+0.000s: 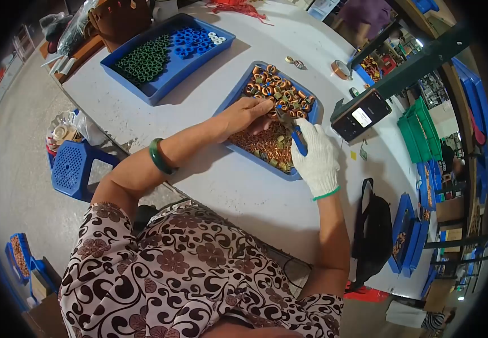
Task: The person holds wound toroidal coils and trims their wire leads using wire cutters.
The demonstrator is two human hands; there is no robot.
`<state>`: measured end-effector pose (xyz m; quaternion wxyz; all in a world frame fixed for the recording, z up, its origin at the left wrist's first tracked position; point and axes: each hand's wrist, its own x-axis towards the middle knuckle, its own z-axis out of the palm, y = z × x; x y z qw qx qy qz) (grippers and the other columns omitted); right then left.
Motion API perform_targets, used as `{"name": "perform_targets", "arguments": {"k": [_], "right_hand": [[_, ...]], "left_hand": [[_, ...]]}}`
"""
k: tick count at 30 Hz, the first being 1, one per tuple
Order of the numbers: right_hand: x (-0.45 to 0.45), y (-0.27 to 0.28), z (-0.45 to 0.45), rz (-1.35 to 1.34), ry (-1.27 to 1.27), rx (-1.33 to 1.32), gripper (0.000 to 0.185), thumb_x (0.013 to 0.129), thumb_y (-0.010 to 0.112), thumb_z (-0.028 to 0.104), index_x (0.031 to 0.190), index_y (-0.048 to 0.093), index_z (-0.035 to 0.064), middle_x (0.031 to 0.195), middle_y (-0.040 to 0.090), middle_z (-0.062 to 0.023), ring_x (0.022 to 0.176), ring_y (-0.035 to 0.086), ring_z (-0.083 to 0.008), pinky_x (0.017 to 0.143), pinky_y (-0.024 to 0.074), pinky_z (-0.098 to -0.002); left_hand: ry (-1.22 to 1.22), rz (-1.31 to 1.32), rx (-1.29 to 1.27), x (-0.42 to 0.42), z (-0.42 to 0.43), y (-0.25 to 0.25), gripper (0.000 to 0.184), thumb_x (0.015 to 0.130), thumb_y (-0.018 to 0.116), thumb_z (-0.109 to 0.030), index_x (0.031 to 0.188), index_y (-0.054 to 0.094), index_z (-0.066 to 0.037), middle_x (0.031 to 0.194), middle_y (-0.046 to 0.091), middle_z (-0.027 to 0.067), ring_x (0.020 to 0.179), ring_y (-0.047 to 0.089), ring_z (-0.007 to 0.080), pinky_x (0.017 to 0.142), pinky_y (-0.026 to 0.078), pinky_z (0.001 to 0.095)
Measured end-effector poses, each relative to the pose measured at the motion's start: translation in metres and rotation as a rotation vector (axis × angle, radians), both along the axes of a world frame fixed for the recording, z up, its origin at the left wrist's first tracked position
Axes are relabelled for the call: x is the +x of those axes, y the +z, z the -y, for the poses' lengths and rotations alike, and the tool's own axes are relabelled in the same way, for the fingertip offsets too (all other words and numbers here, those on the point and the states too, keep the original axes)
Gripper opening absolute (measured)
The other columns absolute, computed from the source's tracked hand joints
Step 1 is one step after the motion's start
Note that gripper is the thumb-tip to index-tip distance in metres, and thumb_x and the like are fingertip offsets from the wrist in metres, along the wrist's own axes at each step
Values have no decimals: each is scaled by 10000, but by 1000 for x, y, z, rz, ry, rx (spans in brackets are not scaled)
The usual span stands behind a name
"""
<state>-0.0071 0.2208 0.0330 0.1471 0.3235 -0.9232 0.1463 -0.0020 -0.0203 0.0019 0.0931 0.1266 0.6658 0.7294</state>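
My bare left hand (pixel 248 115) is closed in a pinch over the blue tray (pixel 227 107). A small copper-wound coil with a bit of blue (pixel 279 107) shows at its fingertips, partly hidden. In a white glove, my right hand (pixel 318 160) grips cutting pliers (pixel 299 142) with blue handles. The jaws of the pliers point at the coil, close to my left fingertips; I cannot tell if they touch it. Below both hands, the tray holds many copper-wound rings (pixel 266 84) in its far part and loose copper wire clippings (pixel 258 143) nearer me.
A larger blue tray (pixel 159 96) at the back left holds green, blue and white rings. Right of my hands, a phone (pixel 361 116) leans on a dark metal stand (pixel 413 70). A tape roll (pixel 341 70), a black bag (pixel 372 231) and a green crate (pixel 418 130) are farther right.
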Motion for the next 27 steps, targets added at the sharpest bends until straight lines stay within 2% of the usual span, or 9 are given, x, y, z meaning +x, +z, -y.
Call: {"name": "perform_targets", "arguments": {"k": [4,5,9,12,15,18,21,24,27], "right_hand": [[-1,2,0,72,41,-148,445,834,693,144,1263,583,104,1072,650,-177,966,660,-388,816,547,-475],[-2,4,0,72,76,-193,417,840,698,139,1239,602,66,1084,665,-196,976,667,-394,837,552,-458],[-1,6,-4,142,95,-212,415,844,710,151,1228,612,28,1132,672,-195,1028,668,-382,876,548,-432],[1,8,-3,145,106,-220,404,848,704,147,1226,616,35,1143,671,-192,1035,667,-382,882,546,-433],[4,9,0,109,99,-215,428,842,706,145,1249,605,57,1112,667,-180,1000,671,-376,857,549,-440],[6,16,1,64,51,-95,478,830,699,133,1291,579,102,1077,643,-164,954,665,-378,818,549,-458],[1,11,-4,-32,90,-40,540,810,704,138,1327,550,152,1041,616,-143,929,655,-369,782,542,-478],[7,20,0,-7,47,28,495,816,683,91,1302,591,92,1018,627,-161,954,631,-377,824,523,-454],[6,13,-1,-41,18,44,514,810,680,91,1314,583,105,1009,612,-152,965,622,-365,834,516,-451]], "left_hand": [[-124,112,283,-2,-1,0,470,1094,407,-400,889,629,-40,767,596,28,669,534,125,657,453,268],[-148,121,323,0,1,3,434,1090,423,-388,955,630,-31,830,623,43,711,566,131,689,475,269],[-199,196,349,-1,7,8,361,1079,461,-357,1030,604,-29,916,673,77,757,633,134,717,520,276],[-204,215,376,1,9,12,301,1073,480,-369,983,558,-92,881,661,60,669,586,120,632,502,259],[-192,225,409,-1,9,8,282,1066,498,-358,972,551,-98,877,658,63,648,574,117,603,495,256],[-174,237,438,-1,9,7,270,1062,512,-353,968,552,-104,865,653,60,646,565,116,586,488,252],[-237,252,516,-6,14,0,247,1052,548,-326,984,546,-89,902,688,86,696,648,117,606,533,252],[-219,246,494,-6,13,0,233,1045,566,-318,995,546,-92,906,687,80,697,650,112,608,533,247],[-158,239,461,-5,11,0,226,1045,568,-311,1025,557,-86,914,686,75,702,655,111,604,529,242]]}}
